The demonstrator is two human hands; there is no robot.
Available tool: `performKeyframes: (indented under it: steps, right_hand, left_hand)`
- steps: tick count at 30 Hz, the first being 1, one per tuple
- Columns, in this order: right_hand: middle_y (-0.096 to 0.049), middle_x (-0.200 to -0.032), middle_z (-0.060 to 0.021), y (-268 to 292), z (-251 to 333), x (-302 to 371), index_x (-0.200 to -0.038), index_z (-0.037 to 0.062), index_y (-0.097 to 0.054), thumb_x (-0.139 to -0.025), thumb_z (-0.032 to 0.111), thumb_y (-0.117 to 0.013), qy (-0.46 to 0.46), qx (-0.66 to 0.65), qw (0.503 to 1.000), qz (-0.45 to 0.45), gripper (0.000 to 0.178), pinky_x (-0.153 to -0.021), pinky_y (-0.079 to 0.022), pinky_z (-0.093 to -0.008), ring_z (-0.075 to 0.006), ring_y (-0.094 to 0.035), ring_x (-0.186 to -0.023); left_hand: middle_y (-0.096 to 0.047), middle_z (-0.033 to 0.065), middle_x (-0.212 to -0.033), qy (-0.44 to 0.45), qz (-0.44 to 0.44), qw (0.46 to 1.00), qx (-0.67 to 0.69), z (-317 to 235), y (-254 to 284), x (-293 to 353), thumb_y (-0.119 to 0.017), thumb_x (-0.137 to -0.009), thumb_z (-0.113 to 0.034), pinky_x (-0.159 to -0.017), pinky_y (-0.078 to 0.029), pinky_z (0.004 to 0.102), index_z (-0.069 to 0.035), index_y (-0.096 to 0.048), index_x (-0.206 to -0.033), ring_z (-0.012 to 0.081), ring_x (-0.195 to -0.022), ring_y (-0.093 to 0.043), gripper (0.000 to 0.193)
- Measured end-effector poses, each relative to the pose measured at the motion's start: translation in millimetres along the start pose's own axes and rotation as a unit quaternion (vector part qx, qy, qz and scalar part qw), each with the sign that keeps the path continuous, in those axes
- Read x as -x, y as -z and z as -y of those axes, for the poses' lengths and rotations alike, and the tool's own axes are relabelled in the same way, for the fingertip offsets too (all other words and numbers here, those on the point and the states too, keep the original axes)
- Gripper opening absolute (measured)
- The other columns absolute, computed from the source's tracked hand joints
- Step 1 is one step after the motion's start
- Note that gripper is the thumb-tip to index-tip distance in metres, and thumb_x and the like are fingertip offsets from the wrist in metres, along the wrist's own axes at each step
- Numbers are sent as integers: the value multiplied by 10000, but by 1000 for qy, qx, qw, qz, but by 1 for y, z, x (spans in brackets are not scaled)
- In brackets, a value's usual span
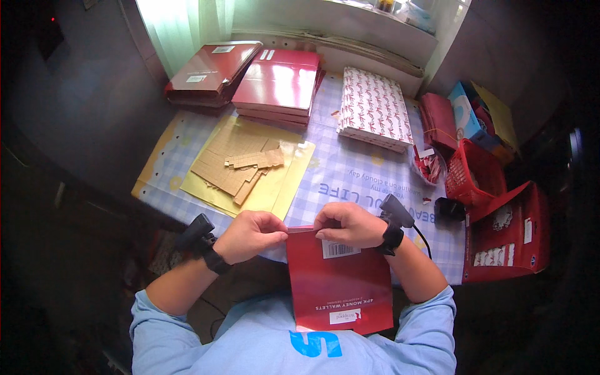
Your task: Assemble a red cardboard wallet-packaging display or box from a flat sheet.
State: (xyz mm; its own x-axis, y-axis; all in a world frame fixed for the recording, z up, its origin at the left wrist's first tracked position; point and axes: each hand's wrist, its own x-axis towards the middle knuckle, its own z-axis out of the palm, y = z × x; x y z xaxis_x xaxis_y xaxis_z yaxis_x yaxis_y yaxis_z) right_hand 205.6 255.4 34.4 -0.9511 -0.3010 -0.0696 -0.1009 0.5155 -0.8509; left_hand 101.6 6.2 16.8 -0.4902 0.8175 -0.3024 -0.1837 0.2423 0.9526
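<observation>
A flat red cardboard pack (340, 281) with white labels leans upright against my front at the table's near edge. My left hand (250, 236) pinches its upper left corner between thumb and fingertips. Along the same top edge, a little to the right, my right hand (350, 225) grips the cardboard, thumb in front and fingers curled behind. A thin pinkish edge shows at the top between both hands. Beyond my left hand, tan perforated card strips (253, 161) lie on yellow sheets (278, 187).
Stacked red packs (278, 78) and a darker red pile (212, 72) stand at the back left. A patterned white-and-red stack (375, 106) sits back right. At the right are a tub of small red-white pieces (429, 167), a red basket (459, 178) and an open red box (519, 237).
</observation>
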Motion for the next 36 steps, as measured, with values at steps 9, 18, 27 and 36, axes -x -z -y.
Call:
performKeyframes:
  steps: [9, 18, 27, 36]
  right_hand:
    - [-613, -839, -71, -1, 6, -1, -1085, 66, -675, -850, 99, -676, 12, -3, 1000, 0, 238, -707, -483, -322, -195, -596, -786]
    - [-596, -839, -98, 0, 9, 0, -1049, 106, -708, -848, 100, -671, 59, 59, 997, -1, 204, -703, -501, -342, -242, -612, -760]
    - [-600, -846, -98, -1, 7, -1, -1053, 110, -702, -848, 108, -669, 54, 60, 997, 2, 207, -702, -505, -350, -245, -619, -766]
    - [-583, -801, -77, -5, 1, -1, -937, 58, -660, -835, 94, -680, 68, 46, 996, -22, 110, -671, -471, -336, -220, -584, -734]
  left_hand:
    - [-697, 55, -882, -30, -28, 996, -75, 3, -6, 2, -673, -862, -64, -698, -512, 226, 36, -675, -993, 82, -788, -620, 164]
    - [-692, 108, -938, 49, -4, 997, 61, 1, 5, -11, -672, -902, -101, -696, -583, 283, 18, -573, -1119, 157, -812, -688, 266]
    - [-701, 81, -918, 132, 69, 988, -46, -23, 13, -27, -701, -885, -159, -706, -566, 245, 20, -666, -1020, 121, -802, -683, 227]
    - [-691, 64, -865, 40, 90, 987, -128, -32, 7, -17, -704, -871, -117, -726, -533, 229, 45, -677, -968, 99, -793, -642, 191]
